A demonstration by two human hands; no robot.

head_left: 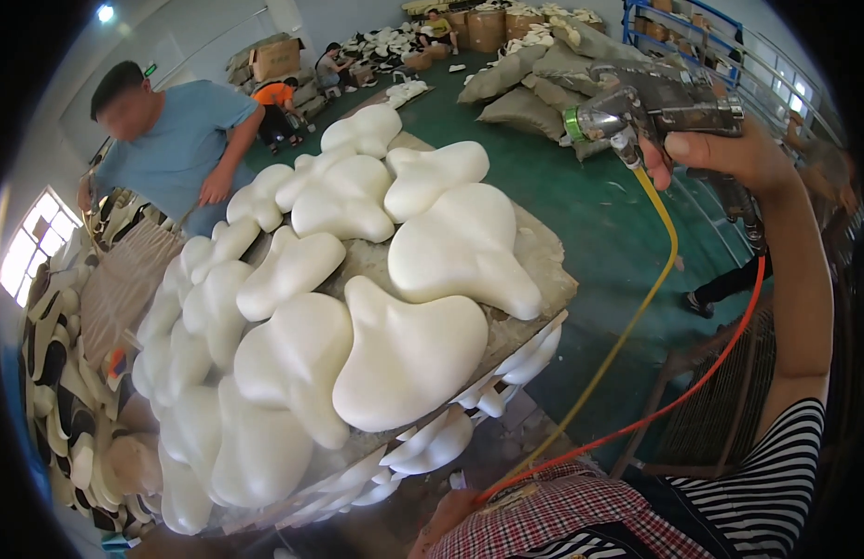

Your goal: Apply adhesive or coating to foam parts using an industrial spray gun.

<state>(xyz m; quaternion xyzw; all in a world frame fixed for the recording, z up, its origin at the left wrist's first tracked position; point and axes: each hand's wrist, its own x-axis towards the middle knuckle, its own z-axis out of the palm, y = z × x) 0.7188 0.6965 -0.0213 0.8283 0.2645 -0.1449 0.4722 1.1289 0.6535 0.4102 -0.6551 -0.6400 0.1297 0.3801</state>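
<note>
My right hand (730,156) is raised at the upper right, closed around the grip of a metal spray gun (679,104). The gun has a green ring near its nozzle and points left. A yellow hose (676,244) and a red hose (697,396) hang from it and run down to the lower middle. There my left hand (450,511) shows in part beside the hoses; its fingers are hidden. Left of the hoses, several smooth white saddle-shaped foam pieces (408,359) lie close together on a worn board (555,270).
More white pieces (432,443) sit on a level below the board. A co-worker in a blue shirt (185,140) stands across from me, beside piled black-and-white pieces (64,373). Stuffed sacks (520,107) lie behind; other people sit farther back. A metal rack (721,410) stands at right.
</note>
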